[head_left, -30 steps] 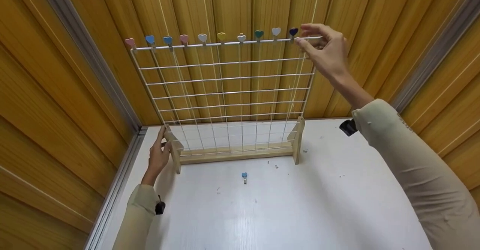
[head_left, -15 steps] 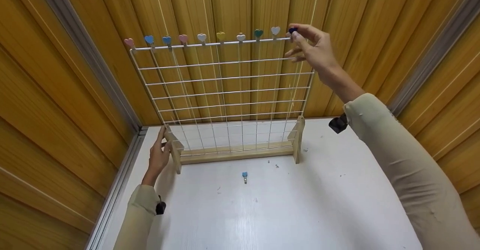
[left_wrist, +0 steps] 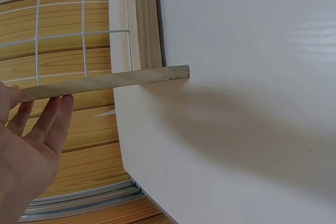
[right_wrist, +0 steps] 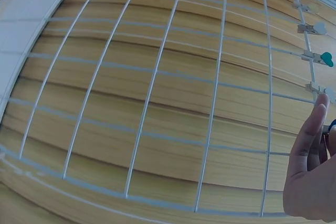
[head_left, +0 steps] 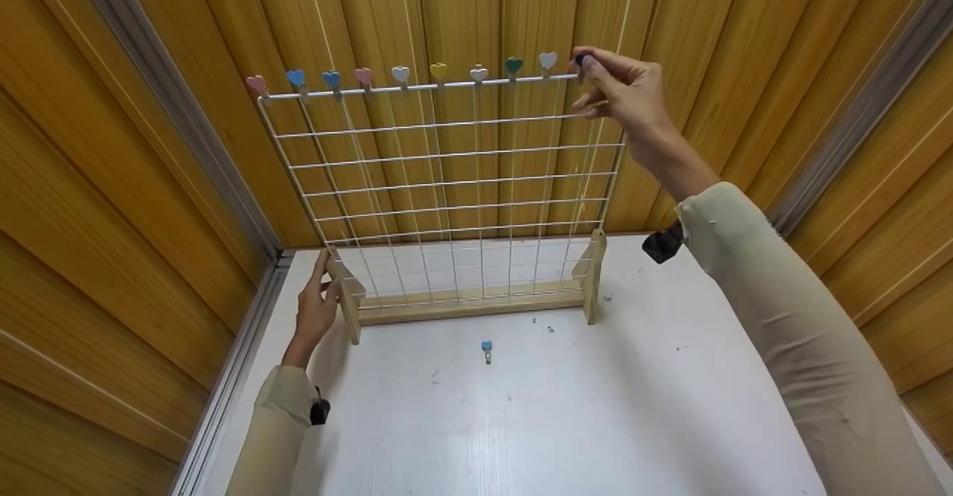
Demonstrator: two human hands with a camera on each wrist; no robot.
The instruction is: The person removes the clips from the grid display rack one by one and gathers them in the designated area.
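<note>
My right hand [head_left: 636, 101] pinches a dark blue heart clip [head_left: 581, 59] between thumb and fingertips at the right end of the rack's top bar. In the right wrist view only a sliver of the blue clip [right_wrist: 333, 124] shows beside the fingers. The white wire grid rack [head_left: 458, 157] stands upright in a wooden base [head_left: 469, 310]. My left hand [head_left: 316, 308] touches the outside of the base's left foot [head_left: 346, 302]; in the left wrist view its fairly straight fingers [left_wrist: 62, 121] meet the board [left_wrist: 105, 81].
Several heart clips line the top bar, among them a green clip [head_left: 514, 66], a yellow clip [head_left: 438, 71] and a white clip [head_left: 548, 61]. One light blue clip [head_left: 487, 351] lies on the white table [head_left: 461, 429] before the rack. Wood-look walls [head_left: 112, 183] surround it.
My right hand has shifted a little left and now pinches the dark blue clip, which it was beside a second ago. The left hand has stayed at the foot.
</note>
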